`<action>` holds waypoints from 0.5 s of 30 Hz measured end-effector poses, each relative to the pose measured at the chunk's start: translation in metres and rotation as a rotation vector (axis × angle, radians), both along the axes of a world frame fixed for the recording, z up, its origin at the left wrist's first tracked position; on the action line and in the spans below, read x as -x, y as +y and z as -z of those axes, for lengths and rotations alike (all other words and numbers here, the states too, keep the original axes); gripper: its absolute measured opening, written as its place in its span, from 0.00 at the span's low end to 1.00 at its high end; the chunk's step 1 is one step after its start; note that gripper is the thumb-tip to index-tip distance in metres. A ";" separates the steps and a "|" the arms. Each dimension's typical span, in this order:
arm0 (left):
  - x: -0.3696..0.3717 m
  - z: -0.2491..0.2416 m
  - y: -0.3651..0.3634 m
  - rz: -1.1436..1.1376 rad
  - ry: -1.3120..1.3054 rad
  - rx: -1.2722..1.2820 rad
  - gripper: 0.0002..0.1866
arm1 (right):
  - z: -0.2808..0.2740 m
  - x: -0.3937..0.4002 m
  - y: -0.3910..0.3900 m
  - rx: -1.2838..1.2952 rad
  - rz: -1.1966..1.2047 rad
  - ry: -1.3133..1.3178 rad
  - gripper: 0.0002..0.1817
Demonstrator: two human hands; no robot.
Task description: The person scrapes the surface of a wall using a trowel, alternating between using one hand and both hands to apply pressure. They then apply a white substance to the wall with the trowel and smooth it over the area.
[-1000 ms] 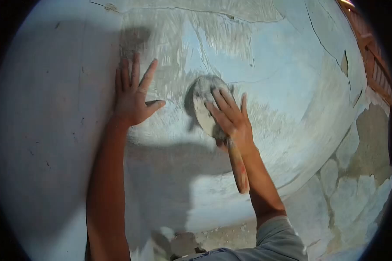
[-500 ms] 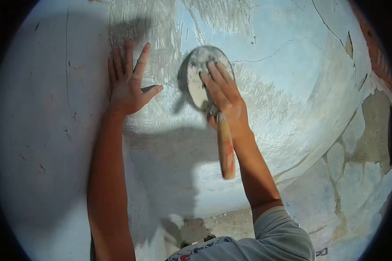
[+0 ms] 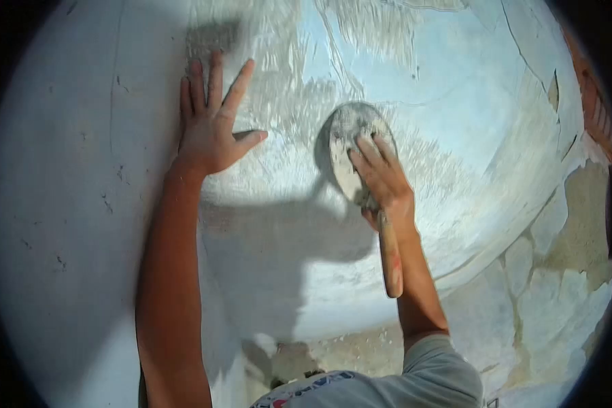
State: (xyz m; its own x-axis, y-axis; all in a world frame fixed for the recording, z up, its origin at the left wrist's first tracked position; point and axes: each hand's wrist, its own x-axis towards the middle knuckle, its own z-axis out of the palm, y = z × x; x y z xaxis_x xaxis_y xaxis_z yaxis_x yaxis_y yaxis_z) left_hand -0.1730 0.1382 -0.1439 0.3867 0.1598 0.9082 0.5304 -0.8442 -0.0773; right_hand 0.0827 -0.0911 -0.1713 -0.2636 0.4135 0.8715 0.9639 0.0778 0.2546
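My left hand (image 3: 212, 141) lies against the pale blue wall (image 3: 272, 163), fingers spread and thumb out to the right, holding nothing. To its right, my right hand (image 3: 387, 182) grips a trowel (image 3: 347, 160) near the neck, with its fingers laid flat over the back of the blade. The oval blade is smeared with grey and cream plaster and rests against or close to the wall; its underside is hidden. A worn wooden handle with red marks points down along my forearm. Streaky, scraped patches surround both hands.
At the upper right, a long crack (image 3: 517, 44) runs down the curved wall. Flaking paint and bare plaster (image 3: 581, 217) show at the right edge, beside reddish brickwork (image 3: 591, 102). Debris lies on the floor (image 3: 360, 347) below.
My right hand and the trowel have shifted right and downward across the wall. The left hand stays spread on the wall; the view has moved slightly.
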 end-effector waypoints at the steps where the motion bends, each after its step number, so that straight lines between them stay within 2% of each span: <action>1: 0.000 -0.004 0.001 -0.007 -0.006 -0.008 0.64 | 0.002 -0.001 0.005 -0.011 -0.028 0.011 0.35; 4: 0.001 -0.005 -0.004 0.003 -0.010 0.026 0.64 | 0.007 0.012 0.008 0.007 -0.129 0.057 0.35; 8: 0.001 -0.005 -0.002 -0.009 -0.003 0.030 0.65 | 0.010 0.011 0.020 -0.060 -0.234 0.035 0.45; 11: 0.001 -0.004 -0.002 0.022 -0.002 0.058 0.65 | 0.016 0.004 0.020 -0.087 -0.306 0.038 0.44; 13: 0.002 -0.008 -0.008 0.015 0.000 0.094 0.66 | 0.025 -0.004 0.021 -0.129 -0.279 0.043 0.30; 15: 0.002 -0.008 -0.008 -0.005 0.012 0.113 0.66 | 0.038 -0.003 0.025 -0.234 -0.135 0.100 0.22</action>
